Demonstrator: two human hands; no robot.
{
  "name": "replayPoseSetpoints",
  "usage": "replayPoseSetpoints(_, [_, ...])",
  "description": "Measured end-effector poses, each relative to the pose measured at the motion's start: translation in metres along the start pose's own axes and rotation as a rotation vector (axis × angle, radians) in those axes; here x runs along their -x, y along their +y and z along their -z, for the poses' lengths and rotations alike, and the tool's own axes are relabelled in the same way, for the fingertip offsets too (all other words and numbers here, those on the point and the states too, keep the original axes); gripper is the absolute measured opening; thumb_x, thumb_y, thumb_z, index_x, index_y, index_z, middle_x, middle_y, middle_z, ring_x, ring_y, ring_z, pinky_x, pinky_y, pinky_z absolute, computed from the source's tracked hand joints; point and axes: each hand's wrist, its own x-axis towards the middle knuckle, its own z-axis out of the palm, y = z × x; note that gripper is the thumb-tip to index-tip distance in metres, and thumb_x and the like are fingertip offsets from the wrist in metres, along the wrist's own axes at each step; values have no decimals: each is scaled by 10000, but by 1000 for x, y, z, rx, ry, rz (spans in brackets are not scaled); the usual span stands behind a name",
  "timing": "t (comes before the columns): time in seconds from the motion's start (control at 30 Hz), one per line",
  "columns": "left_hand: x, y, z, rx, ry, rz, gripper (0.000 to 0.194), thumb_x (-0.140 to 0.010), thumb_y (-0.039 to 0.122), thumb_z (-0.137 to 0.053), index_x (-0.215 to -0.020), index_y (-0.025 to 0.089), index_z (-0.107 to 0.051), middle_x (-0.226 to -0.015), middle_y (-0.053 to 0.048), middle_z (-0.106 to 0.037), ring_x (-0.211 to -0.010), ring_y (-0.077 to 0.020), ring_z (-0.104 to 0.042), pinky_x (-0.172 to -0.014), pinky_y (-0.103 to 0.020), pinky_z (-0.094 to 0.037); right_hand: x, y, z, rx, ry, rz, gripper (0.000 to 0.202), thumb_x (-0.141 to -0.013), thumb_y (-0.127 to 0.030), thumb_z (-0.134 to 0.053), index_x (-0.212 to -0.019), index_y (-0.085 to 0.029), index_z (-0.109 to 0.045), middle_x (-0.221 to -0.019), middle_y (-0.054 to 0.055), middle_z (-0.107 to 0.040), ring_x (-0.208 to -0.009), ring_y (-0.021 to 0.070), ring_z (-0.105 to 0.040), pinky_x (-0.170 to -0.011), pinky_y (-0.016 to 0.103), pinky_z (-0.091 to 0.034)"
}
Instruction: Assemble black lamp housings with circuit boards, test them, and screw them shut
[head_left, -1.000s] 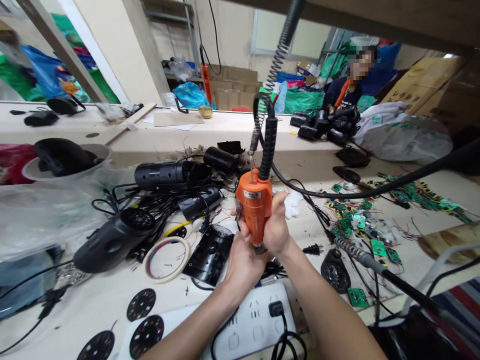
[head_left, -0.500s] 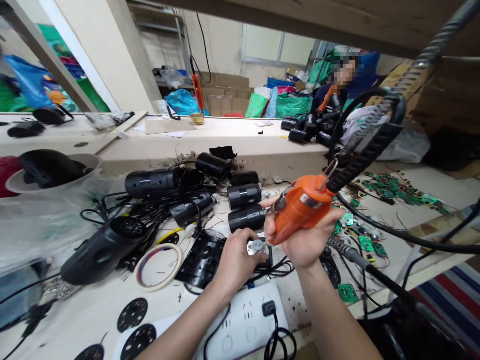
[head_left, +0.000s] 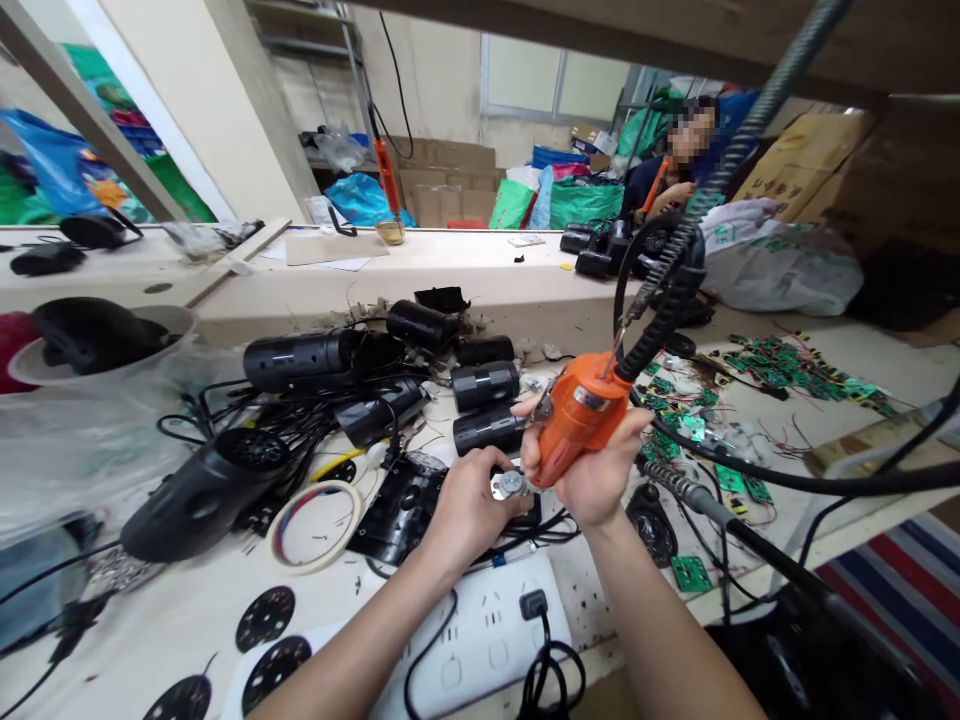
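Note:
My left hand [head_left: 472, 500] is closed round a small part with a round silver top [head_left: 510, 484], held between thumb and fingers above the bench. My right hand [head_left: 589, 470] grips an orange power screwdriver [head_left: 581, 415], which hangs from a black cable and a coiled spring. The tool's lower end is close to the silver part; its tip is hidden. Just behind my hands lie black cylindrical housings [head_left: 484, 385]. A black shell piece [head_left: 397, 512] rests left of my left hand.
A tape roll [head_left: 315, 527] and a dark tapered housing [head_left: 202, 495] lie at left. The white power strip [head_left: 487, 620] is in front, beneath my forearms. Green circuit boards [head_left: 787, 368] cover the right side. A person [head_left: 660, 185] sits across the bench.
My right hand and the orange screwdriver have moved a little left, and the tool's cable and spring have swung left. My left hand still holds the silver-topped part. The view has shifted slightly.

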Motion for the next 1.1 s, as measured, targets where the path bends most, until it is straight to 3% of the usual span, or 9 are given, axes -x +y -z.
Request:
replayPoseSetpoints(0.17, [-2, 2, 3, -12, -25, 9, 279, -605, 209, -795, -829, 191, -630, -802, -3, -629, -839, -223, -599, -729, -286, -412, 0, 1, 1, 8, 11, -3, 833, -621, -950, -380, -725, -181, -682, -414, -17, -445, -364, 134, -446, -345, 249, -361])
replayPoseSetpoints(0.33, [-4, 3, 5, -18, -56, 0, 308, -595, 251, -810, -843, 193, -638, -832, -3, -650, -820, -212, -598, -713, -276, -408, 1, -2, -1, 52, 38, -54, 831, -617, -953, -363, -740, -201, -696, -452, 13, -506, -361, 132, -442, -338, 252, -319])
replayPoseSetpoints(0.6, [-8, 2, 6, -27, -85, -6, 299, -580, 261, -819, -812, 199, -640, -809, 7, -659, -789, -199, -598, -675, -260, -397, 0, -5, -1, 23, -6, -41, 762, -560, -961, -421, -644, -242, -659, -476, 36, -545, -464, 193, -564, -367, 275, -383])
replayPoseSetpoints(0.77, [-8, 1, 6, -23, -83, -19, 307, -587, 252, -809, -838, 203, -637, -863, 0, -676, -812, -208, -608, -699, -274, -408, 1, -1, -2, 23, 18, -35, 810, -580, -959, -406, -727, -210, -678, -501, 41, -549, -525, 210, -588, -390, 286, -433])
replayPoseSetpoints(1.1, [-7, 0, 6, -23, -78, -28, 306, -584, 222, -808, -843, 192, -648, -878, -14, -678, -836, -221, -610, -727, -288, -409, 1, 3, -1, 20, 8, -5, 822, -667, -925, -362, -735, -166, -670, -439, 3, -475, -414, 154, -501, -371, 263, -407])
